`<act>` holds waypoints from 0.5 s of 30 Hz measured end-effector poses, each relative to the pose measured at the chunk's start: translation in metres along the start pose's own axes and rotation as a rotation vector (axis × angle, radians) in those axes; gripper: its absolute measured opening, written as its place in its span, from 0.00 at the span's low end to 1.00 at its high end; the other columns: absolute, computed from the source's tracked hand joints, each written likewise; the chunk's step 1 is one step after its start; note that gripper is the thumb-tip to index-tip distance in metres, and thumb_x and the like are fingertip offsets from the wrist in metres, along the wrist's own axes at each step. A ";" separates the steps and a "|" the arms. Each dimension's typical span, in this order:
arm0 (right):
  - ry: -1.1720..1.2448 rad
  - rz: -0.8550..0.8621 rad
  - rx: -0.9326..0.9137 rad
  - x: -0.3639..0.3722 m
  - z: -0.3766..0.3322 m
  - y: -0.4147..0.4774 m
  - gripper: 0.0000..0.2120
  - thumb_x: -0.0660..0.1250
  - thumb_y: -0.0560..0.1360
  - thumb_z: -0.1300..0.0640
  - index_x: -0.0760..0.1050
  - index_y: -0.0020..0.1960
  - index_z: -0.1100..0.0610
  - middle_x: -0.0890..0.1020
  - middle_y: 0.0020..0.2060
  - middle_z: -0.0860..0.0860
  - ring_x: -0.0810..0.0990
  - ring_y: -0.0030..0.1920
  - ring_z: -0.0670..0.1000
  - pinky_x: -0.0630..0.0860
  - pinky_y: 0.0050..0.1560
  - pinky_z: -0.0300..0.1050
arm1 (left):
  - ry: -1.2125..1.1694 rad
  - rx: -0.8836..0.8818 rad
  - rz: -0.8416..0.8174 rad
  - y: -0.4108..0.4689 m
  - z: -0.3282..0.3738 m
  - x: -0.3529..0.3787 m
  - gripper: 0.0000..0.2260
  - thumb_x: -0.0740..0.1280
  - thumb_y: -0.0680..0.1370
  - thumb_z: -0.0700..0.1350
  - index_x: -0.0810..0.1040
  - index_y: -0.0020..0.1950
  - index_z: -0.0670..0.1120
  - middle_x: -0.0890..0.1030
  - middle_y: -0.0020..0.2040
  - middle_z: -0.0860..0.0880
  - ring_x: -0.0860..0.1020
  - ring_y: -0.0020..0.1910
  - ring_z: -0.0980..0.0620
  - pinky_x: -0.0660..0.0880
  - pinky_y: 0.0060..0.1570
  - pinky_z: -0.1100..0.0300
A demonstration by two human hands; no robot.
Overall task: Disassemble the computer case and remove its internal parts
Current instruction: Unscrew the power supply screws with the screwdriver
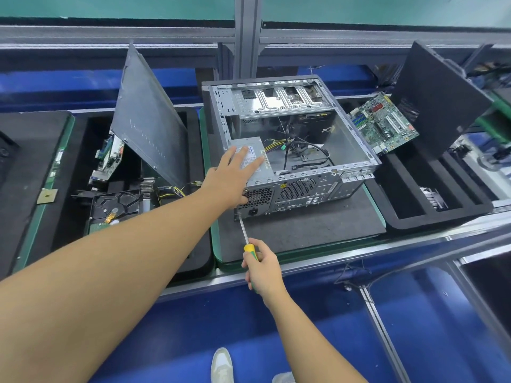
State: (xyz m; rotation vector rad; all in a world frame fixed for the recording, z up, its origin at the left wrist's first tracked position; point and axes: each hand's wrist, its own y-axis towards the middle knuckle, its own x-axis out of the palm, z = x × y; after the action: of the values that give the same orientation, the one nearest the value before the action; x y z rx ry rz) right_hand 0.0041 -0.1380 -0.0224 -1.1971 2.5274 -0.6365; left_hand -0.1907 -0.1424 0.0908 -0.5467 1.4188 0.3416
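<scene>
An open grey computer case (351, 139) lies on its side on a dark mat, rear panel facing me. Loose cables (301, 147) lie inside. The silver power supply (264, 172) sits in the case's near-left corner. My left hand (231, 175) lies flat on top of the power supply, fingers straight, thumb down over the rear grille. My right hand (262, 268) grips the yellow-green handle of a screwdriver (247, 239). Its tip touches a screw at the lower-left corner of the rear panel.
A removed side panel (149, 120) leans in the left foam tray beside a hard drive (114, 207), a heatsink and a circuit board. A motherboard (384, 123) and a black panel (439, 100) lean in the right foam tray (442, 219). A metal rail runs along the bench's front edge.
</scene>
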 end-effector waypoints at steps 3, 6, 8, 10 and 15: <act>0.044 -0.014 0.032 -0.003 -0.003 0.001 0.12 0.63 0.82 0.56 0.77 0.59 0.42 0.79 0.35 0.49 0.70 0.26 0.49 0.67 0.24 0.41 | -0.008 -0.004 -0.006 0.000 0.000 0.000 0.48 0.74 0.75 0.53 0.41 0.80 0.61 0.40 0.82 0.50 0.39 0.80 0.44 0.65 0.70 0.40; 0.180 -0.061 0.101 -0.006 -0.005 0.003 0.10 0.63 0.82 0.56 0.79 0.59 0.47 0.79 0.35 0.51 0.70 0.26 0.50 0.66 0.24 0.41 | -0.011 -0.004 -0.007 -0.001 0.001 0.000 0.48 0.74 0.75 0.53 0.41 0.80 0.61 0.39 0.82 0.50 0.39 0.80 0.45 0.66 0.69 0.41; 0.244 -0.094 0.141 -0.006 -0.006 0.004 0.09 0.64 0.81 0.55 0.79 0.59 0.52 0.78 0.35 0.52 0.69 0.25 0.50 0.66 0.24 0.41 | -0.009 -0.002 -0.005 -0.001 0.000 0.000 0.47 0.74 0.75 0.53 0.41 0.80 0.61 0.39 0.82 0.50 0.39 0.80 0.45 0.67 0.68 0.42; 0.233 -0.087 0.176 -0.005 -0.008 0.005 0.10 0.63 0.81 0.55 0.78 0.58 0.56 0.77 0.34 0.52 0.69 0.25 0.50 0.65 0.24 0.40 | -0.008 0.000 -0.005 -0.002 0.000 0.000 0.47 0.74 0.75 0.52 0.41 0.81 0.61 0.39 0.82 0.50 0.38 0.80 0.44 0.67 0.68 0.42; -0.185 0.019 0.017 -0.008 -0.014 0.005 0.09 0.58 0.81 0.54 0.77 0.51 0.54 0.78 0.34 0.51 0.70 0.27 0.48 0.69 0.26 0.44 | -0.004 0.003 -0.007 -0.001 0.001 0.000 0.47 0.74 0.75 0.52 0.41 0.81 0.60 0.39 0.82 0.50 0.38 0.80 0.44 0.67 0.68 0.42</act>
State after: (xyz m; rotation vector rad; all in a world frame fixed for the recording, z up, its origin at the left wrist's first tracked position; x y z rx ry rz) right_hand 0.0001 -0.1252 -0.0127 -1.1682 2.3725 -0.5160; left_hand -0.1898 -0.1428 0.0907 -0.5481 1.4130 0.3355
